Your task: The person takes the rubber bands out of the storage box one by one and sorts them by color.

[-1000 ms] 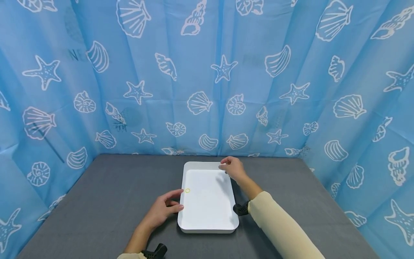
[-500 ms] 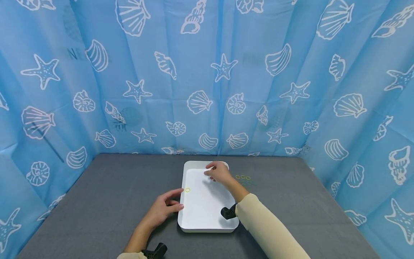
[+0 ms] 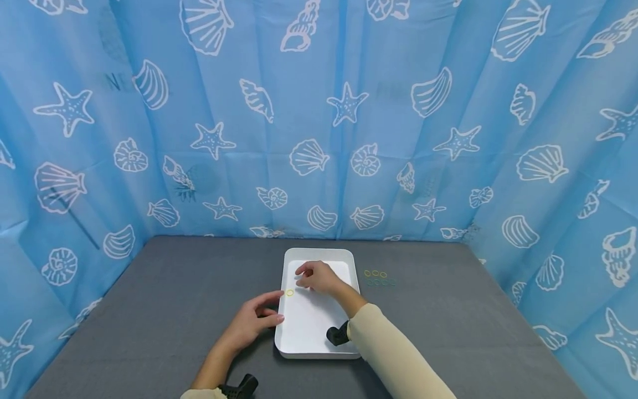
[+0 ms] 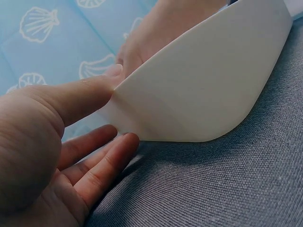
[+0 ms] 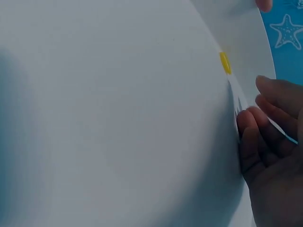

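A white rectangular tray (image 3: 319, 332) lies on the grey cloth. My left hand (image 3: 251, 318) steadies its left side, thumb and fingertips spread along the rim; the left wrist view shows the thumb at the rim and lower fingers against the outer wall (image 4: 189, 99). Inside, beside the left wall, lies a small yellow ring (image 3: 290, 292), seen edge-on as a yellow band (image 5: 225, 63) in the right wrist view. My right hand (image 3: 319, 277) is low inside the tray, just right of and beyond that ring, fingers bent with fingertips close together. I cannot tell whether they pinch something.
On the cloth right of the tray lie three yellow rings (image 3: 375, 273) in a row, with a row of several green rings (image 3: 384, 282) just in front. A blue seashell-print curtain (image 3: 319, 122) encloses the back and sides of the table.
My right hand has moved left from the tray's far right corner into its left part, uncovering the yellow and green rings on the cloth. My left hand has stayed at the tray's side.
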The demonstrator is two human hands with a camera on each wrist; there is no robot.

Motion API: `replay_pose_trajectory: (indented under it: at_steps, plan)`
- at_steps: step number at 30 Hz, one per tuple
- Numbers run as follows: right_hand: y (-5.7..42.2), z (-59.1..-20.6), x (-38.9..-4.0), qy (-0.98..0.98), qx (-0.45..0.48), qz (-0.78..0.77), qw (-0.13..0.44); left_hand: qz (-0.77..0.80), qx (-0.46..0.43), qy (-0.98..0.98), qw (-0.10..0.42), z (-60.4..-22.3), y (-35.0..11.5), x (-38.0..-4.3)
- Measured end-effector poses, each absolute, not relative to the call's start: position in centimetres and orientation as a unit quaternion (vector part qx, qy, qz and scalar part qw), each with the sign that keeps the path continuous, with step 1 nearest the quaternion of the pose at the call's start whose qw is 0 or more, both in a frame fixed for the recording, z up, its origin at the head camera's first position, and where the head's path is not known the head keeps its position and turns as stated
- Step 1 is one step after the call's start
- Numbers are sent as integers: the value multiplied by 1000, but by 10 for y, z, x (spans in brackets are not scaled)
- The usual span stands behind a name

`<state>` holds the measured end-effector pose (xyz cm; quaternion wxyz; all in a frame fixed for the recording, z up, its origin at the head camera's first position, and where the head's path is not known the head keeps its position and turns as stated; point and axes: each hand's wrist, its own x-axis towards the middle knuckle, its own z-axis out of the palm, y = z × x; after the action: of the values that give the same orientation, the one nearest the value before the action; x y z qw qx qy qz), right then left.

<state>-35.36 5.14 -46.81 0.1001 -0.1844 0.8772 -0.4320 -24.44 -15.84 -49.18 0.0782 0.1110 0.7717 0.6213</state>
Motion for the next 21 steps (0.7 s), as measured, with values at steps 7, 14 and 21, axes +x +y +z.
replay_pose_trajectory:
  at_steps: [7,14,21]
  plan:
    - [43,-471,-353,882,-248,-384,115,624,112,769,79,-493,-158,-245]
    - [38,-472,-348,893,-263,-347,113,634,121,760,78,-491,-158,-243]
    - [37,-470,-343,901,-250,-340,103,635,119,759,82,-474,-155,-235]
